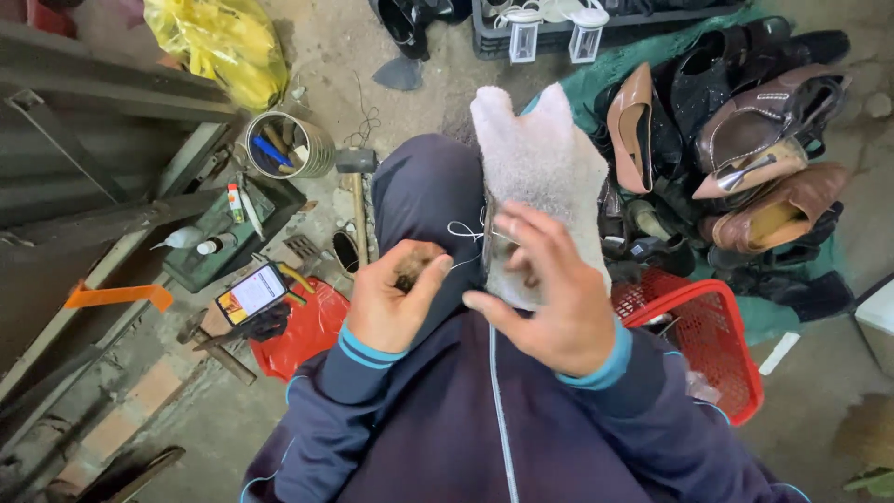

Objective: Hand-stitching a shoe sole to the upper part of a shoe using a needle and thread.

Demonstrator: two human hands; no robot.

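Left hand (389, 300) closed around small brown tool handle (410, 267), fingers curled tight, white thread (463, 230) running from it to shoe. Right hand (549, 298) spread open, fingers splayed, palm pressing grey fuzzy shoe (545, 168) resting on knee (424, 191). Hammer (357, 191) on floor just beside knee. Pile of shoes (745, 158) to right, red basket (717, 345) near right elbow. Tin can (289, 144) with tools at left.

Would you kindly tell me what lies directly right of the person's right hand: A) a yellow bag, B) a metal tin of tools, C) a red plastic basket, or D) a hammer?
C: the red plastic basket sits just beside the right hand, below the heap of shoes.
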